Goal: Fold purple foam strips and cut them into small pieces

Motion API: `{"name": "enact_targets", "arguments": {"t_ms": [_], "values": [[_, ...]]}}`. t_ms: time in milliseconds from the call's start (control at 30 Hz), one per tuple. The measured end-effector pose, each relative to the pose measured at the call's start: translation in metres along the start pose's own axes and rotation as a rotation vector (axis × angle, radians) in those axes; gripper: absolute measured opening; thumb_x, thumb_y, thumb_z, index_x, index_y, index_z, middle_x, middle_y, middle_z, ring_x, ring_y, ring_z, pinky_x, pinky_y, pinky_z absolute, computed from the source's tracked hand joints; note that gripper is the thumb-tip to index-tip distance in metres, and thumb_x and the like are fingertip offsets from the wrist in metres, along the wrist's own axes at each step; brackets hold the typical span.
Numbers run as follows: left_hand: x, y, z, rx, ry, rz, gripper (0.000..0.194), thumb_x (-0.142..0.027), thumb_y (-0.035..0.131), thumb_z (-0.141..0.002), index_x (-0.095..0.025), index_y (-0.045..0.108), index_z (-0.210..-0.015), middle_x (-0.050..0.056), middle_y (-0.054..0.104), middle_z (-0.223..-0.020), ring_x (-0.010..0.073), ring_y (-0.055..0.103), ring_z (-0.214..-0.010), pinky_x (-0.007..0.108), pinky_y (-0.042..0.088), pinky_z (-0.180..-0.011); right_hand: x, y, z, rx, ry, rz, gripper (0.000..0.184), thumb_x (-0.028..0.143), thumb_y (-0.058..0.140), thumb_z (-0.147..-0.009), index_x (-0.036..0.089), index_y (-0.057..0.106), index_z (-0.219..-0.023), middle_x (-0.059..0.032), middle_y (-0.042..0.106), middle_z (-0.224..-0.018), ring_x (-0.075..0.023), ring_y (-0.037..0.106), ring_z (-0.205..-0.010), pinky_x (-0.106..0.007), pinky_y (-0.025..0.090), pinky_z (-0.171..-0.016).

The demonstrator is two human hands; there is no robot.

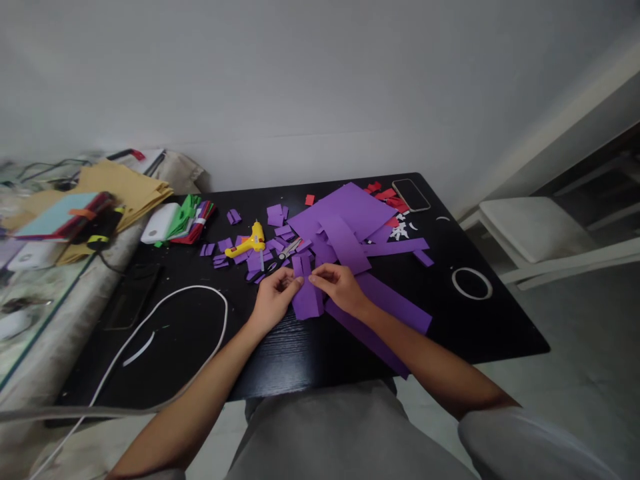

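Near the middle of the black table, my left hand [277, 293] and my right hand [341, 285] pinch a small folded piece of purple paper [307, 300] from its two sides. Its upper part shows narrow vertical strips or creases. Just beyond my left hand lie scissors [290, 249], partly covered by purple scraps. A yellow glue gun [250, 241] rests on the scraps farther left. Large purple sheets [345, 210] and a curved purple strip [345, 244] lie past my right hand. Another purple sheet [395, 305] passes under my right forearm.
A phone [411, 195] sits at the back right beside red scraps and white bits. A white ring [471, 283] lies at the right. Bundled colored paper [193, 220] and a white cable [225, 313] are to the left. A white chair [525, 230] stands beyond the table's right edge.
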State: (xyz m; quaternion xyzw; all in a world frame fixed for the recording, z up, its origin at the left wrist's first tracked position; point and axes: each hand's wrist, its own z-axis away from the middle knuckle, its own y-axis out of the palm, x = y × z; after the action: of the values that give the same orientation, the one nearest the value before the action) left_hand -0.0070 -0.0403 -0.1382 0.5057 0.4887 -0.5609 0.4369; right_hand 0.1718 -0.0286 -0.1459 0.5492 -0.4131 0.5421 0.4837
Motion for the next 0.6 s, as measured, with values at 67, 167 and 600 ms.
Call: {"name": "enact_targets", "arguments": {"t_ms": [67, 167, 600], "values": [[-0.0009, 0.0005, 0.0002, 0.005, 0.022, -0.031, 0.03, -0.043, 0.071, -0.082, -0.016, 0.059, -0.076, -0.005, 0.047, -0.061, 0.009, 0.04, -0.056, 0.021, 0.034, -0.054, -0.0012, 0.0002, -0.0001, 0.014, -0.005, 0.016, 0.02, 0.037, 0.075, -0.074, 0.018, 0.069, -0.076, -0.0009, 0.068, -0.073, -0.0153, 0.062, -0.071, -0.029, 0.048, -0.071], [-0.0027, 0.0008, 0.0008, 0.01, 0.05, -0.088, 0.033, -0.043, 0.069, -0.082, -0.018, 0.053, -0.069, -0.006, 0.042, -0.059, 0.0089, 0.037, -0.054, 0.022, 0.031, -0.053, -0.0023, -0.0002, -0.0004, 0.034, -0.005, 0.023, 0.02, 0.037, 0.075, -0.074, 0.017, 0.07, -0.077, -0.0013, 0.069, -0.074, -0.0153, 0.063, -0.072, -0.029, 0.049, -0.072], [0.0002, -0.0023, 0.0002, -0.038, 0.094, -0.168, 0.034, -0.042, 0.066, -0.083, -0.019, 0.048, -0.066, -0.006, 0.039, -0.058, 0.0097, 0.035, -0.055, 0.022, 0.029, -0.053, 0.0019, -0.0029, -0.001, 0.041, -0.053, 0.11, 0.019, 0.035, 0.07, -0.078, 0.017, 0.066, -0.074, 0.0004, 0.064, -0.069, -0.0129, 0.058, -0.064, -0.027, 0.046, -0.065]]}}
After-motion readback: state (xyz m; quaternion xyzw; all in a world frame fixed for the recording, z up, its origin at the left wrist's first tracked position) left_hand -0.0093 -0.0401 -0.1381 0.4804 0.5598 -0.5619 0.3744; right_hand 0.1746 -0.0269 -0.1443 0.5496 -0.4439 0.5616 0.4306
